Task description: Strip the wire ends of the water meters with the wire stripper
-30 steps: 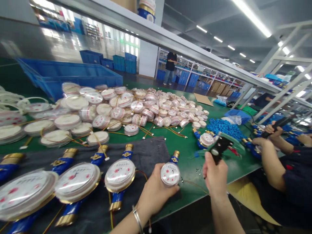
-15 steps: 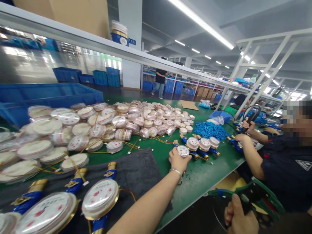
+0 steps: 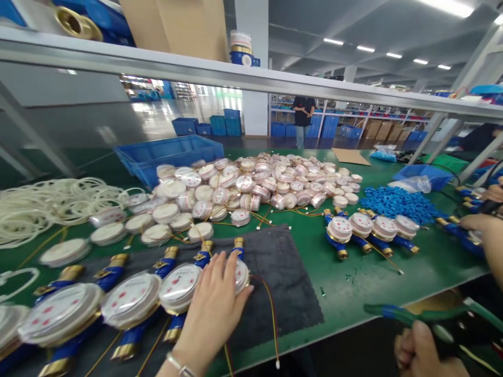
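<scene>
1. Left hand [image 3: 214, 309] lies palm-down, grip closing over a water meter [image 3: 239, 273] on the dark mat [image 3: 283, 283] at the worktop's [image 3: 353, 283] near edge.
2. Right hand [image 3: 422, 353], below that edge, grips green-handled pliers [image 3: 436, 319].
3. 4 meters [image 3: 371, 230] look finished at the right; a row [image 3: 118, 303] waits left.

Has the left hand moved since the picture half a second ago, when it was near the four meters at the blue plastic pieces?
Yes. The left hand has come back toward the person and now rests on a water meter on the dark mat, away from the four meters.
</scene>
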Available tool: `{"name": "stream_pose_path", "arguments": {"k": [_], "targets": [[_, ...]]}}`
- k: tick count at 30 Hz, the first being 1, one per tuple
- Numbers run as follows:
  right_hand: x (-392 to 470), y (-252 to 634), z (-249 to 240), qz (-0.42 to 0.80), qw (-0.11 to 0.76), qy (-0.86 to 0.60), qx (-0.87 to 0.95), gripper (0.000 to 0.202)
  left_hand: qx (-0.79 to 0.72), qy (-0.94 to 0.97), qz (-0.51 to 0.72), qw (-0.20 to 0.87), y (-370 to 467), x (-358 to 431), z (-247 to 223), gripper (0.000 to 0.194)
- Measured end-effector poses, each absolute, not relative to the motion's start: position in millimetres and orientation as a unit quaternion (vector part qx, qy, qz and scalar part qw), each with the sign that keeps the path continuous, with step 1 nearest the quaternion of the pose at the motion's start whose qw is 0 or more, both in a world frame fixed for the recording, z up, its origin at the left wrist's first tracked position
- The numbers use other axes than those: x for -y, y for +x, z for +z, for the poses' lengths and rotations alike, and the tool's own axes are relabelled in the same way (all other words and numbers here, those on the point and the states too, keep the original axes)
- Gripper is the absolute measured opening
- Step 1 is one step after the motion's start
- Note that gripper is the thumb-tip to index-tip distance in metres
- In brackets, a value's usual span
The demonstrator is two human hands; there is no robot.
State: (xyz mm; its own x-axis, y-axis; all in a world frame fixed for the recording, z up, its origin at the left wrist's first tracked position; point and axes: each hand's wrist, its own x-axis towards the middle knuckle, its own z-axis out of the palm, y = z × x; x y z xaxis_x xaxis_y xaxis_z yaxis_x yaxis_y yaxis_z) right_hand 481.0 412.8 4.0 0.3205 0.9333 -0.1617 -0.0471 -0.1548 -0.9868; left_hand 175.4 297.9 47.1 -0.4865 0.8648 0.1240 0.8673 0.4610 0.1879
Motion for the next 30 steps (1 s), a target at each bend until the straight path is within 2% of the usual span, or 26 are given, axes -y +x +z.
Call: {"name": "stream_pose_path", "arguments": {"k": [3, 6, 12, 19, 26, 30], "targets": [[-413, 461, 4, 0.47, 0.538, -0.567, 0.41, 0.043, 0.859, -0.499, -0.075, -0.086, 153, -285, 44, 0.07], [-409, 448, 3, 0.484, 0.538, -0.526, 0.447, 0.044, 0.864, -0.474, -0.091, -0.14, 151, -288, 44, 0.073], [-397, 449, -5, 0.497, 0.524, -0.539, 0.434, 0.043, 0.868, -0.443, -0.169, -0.147, 153, -300, 39, 0.069], [-398, 450, -4, 0.49, 0.539, -0.545, 0.414, 0.041, 0.821, -0.506, -0.211, -0.158, 145, -300, 35, 0.058], [-399, 450, -11, 0.486, 0.53, -0.547, 0.429, 0.042, 0.677, -0.632, -0.207, -0.315, 154, -319, 48, 0.068], [-398, 455, -11, 0.481, 0.538, -0.556, 0.412, 0.038, 0.643, -0.632, -0.199, -0.384, 149, -331, 49, 0.079]]}}
